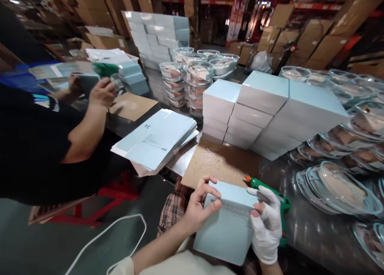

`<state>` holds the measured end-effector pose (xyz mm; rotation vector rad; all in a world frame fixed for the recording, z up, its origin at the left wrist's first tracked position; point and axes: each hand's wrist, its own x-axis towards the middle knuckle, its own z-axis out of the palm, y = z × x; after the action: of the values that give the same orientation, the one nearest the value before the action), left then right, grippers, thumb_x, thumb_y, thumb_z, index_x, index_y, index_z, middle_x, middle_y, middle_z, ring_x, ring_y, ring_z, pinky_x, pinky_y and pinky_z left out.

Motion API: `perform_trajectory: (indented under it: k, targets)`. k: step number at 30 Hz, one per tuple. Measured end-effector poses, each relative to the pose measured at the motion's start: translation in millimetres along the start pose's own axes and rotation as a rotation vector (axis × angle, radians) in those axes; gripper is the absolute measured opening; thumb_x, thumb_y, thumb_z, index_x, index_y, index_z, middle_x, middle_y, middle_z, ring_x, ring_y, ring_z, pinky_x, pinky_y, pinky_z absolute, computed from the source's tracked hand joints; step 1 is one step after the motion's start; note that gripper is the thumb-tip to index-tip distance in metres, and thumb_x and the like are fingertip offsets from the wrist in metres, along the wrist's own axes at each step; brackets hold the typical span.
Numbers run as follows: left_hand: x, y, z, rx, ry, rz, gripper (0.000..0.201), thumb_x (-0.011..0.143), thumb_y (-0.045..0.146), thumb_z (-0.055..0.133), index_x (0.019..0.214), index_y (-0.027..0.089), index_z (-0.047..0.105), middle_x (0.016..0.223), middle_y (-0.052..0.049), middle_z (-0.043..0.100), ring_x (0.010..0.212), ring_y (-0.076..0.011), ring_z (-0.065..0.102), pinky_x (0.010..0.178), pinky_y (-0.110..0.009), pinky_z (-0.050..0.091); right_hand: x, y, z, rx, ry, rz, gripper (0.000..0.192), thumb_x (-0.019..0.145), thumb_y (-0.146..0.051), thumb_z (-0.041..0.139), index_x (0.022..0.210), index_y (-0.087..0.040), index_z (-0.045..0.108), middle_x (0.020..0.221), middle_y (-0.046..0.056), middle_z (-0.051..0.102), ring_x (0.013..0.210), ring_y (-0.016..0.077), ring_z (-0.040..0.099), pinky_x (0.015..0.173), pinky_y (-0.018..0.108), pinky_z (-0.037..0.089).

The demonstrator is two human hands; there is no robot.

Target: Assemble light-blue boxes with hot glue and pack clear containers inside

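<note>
you have the pale blue carton [225, 235] right in front of your body, between your two hands, tilted so its broad panel faces up toward you and its narrow end panel points at the bench. your bare left hand [205, 205] is partly curled round the upper left corner, thumb on the near face and fingers over the far edge. your right hand [268, 223], in a white glove with bare fingertips showing, is half closed at the upper right edge, thumb and fingers bent in a light pinch; how hard it presses, you cannot tell from here. the carton looks like thin, smooth paperboard: probably stiff along its folds, softer in the middle of the panels, easy to dent and a little slick under the glove. its contents are hidden, so its weight is uncertain. the corners and folded edges should bear your hold best; keep pressure off the broad face. just beyond it lies the brown cardboard sheet [214, 165], and the green glue gun [285, 203] sits behind and beside your right hand, its orange tip toward the sheet, so mind your knuckles there. the stacked cartons [261, 95] stand farther off, past the sheet.
</note>
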<state>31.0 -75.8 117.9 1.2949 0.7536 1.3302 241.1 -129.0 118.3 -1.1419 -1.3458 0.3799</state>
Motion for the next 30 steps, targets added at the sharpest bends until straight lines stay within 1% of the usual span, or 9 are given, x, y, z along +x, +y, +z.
perform_trajectory:
  k: [3, 6, 8, 10, 13, 18, 22, 25, 30]
  targets:
    - [6.4, 0.8, -5.5, 0.013, 0.111, -0.04, 0.044, 0.082, 0.064, 0.081, 0.085, 0.021, 0.073, 0.116, -0.011, 0.061, 0.12, -0.031, 0.059, 0.103, -0.042, 0.046, 1.1, 9.4, 8.4, -0.036, -0.04, 0.025, 0.025, 0.102, -0.031, 0.061, 0.126, -0.038, 0.062, 0.16, 0.005, 0.044, 0.135, 0.0295, 0.062, 0.11, 0.057, 0.053]
    - [22.0, 5.8, -18.5, -0.051, 0.371, -0.152, 0.051, 0.074, 0.068, 0.085, 0.089, 0.022, 0.069, 0.111, -0.007, 0.065, 0.105, -0.0255, 0.064, 0.089, -0.034, 0.051, 5.1, 15.8, 10.3, -0.231, -0.11, -0.185, 0.069, 0.095, -0.06, 0.067, 0.157, -0.046, 0.041, 0.177, 0.005, 0.023, 0.153, 0.0397, 0.044, 0.109, 0.064, 0.053]
    - [36.7, 12.6, -29.2, -0.208, 0.46, -0.296, 0.057, 0.072, 0.07, 0.086, 0.099, 0.024, 0.065, 0.094, -0.001, 0.065, 0.082, -0.019, 0.064, 0.072, -0.028, 0.051, 9.0, 15.2, 12.7, -0.479, -0.11, -0.526, 0.063, 0.082, -0.069, 0.074, 0.142, -0.059, 0.055, 0.171, -0.011, 0.036, 0.147, 0.0396, 0.052, 0.109, 0.065, 0.053]
    - [51.5, 21.4, -40.0, -0.377, 0.422, -0.41, 0.066, 0.07, 0.068, 0.088, 0.112, 0.026, 0.062, 0.082, 0.003, 0.063, 0.068, -0.0154, 0.061, 0.063, -0.025, 0.049, 18.5, 8.7, 17.4, -0.706, -0.182, -0.873, 0.03, 0.081, -0.054, 0.079, 0.11, -0.061, 0.071, 0.146, -0.023, 0.062, 0.12, 0.0315, 0.073, 0.116, 0.059, 0.049]
    - [65.8, 32.7, -54.7, -0.499, 0.394, -0.355, 0.087, 0.073, 0.074, 0.084, 0.142, 0.032, 0.051, 0.099, -0.002, 0.072, 0.082, -0.0206, 0.071, 0.07, -0.029, 0.056, 50.1, -12.4, 25.3, -0.761, -0.363, -1.113, 0.027, 0.085, -0.022, 0.076, 0.1, -0.044, 0.073, 0.113, -0.015, 0.081, 0.092, 0.0186, 0.079, 0.131, 0.051, 0.03]
    - [56.2, 30.1, -67.7, -0.307, 0.501, -0.021, 0.096, 0.083, 0.083, 0.066, 0.16, 0.038, 0.032, 0.156, -0.015, 0.053, 0.143, -0.0321, 0.055, 0.106, -0.045, 0.054, 147.2, -58.0, 43.2, -0.728, -0.231, -1.111, 0.044, 0.085, -0.021, 0.082, 0.123, -0.027, 0.06, 0.114, 0.007, 0.077, 0.112, 0.0253, 0.072, 0.121, 0.051, 0.041]
    - [45.0, 31.6, -71.0, -0.01, 0.336, 0.073, 0.078, 0.087, 0.068, 0.075, 0.149, 0.028, 0.05, 0.145, -0.016, 0.063, 0.142, -0.033, 0.056, 0.109, -0.045, 0.051, 245.1, -78.5, 86.2, -0.933, -0.109, -0.941, 0.059, 0.085, -0.033, 0.082, 0.135, -0.016, 0.057, 0.133, 0.018, 0.066, 0.122, 0.0362, 0.062, 0.108, 0.055, 0.046]
    - [47.8, 45.8, -82.2, 0.172, 0.339, 0.161, 0.058, 0.094, 0.056, 0.073, 0.142, 0.028, 0.056, 0.148, -0.014, 0.062, 0.14, -0.0305, 0.057, 0.112, -0.044, 0.05, 301.2, -77.9, 125.3, -1.066, -0.223, -0.742, 0.061, 0.088, -0.035, 0.076, 0.139, -0.006, 0.056, 0.133, 0.024, 0.063, 0.118, 0.0385, 0.059, 0.1, 0.054, 0.044]
    - [59.8, 72.3, -117.7, 0.437, 0.474, 0.272, 0.049, 0.095, 0.047, 0.072, 0.138, 0.025, 0.059, 0.144, -0.013, 0.063, 0.135, -0.03, 0.06, 0.108, -0.044, 0.053, 326.0, -62.2, 154.5, -1.128, -0.296, -0.697, 0.043, 0.093, -0.03, 0.064, 0.125, -0.001, 0.062, 0.117, 0.024, 0.066, 0.105, 0.0322, 0.059, 0.092, 0.046, 0.044]
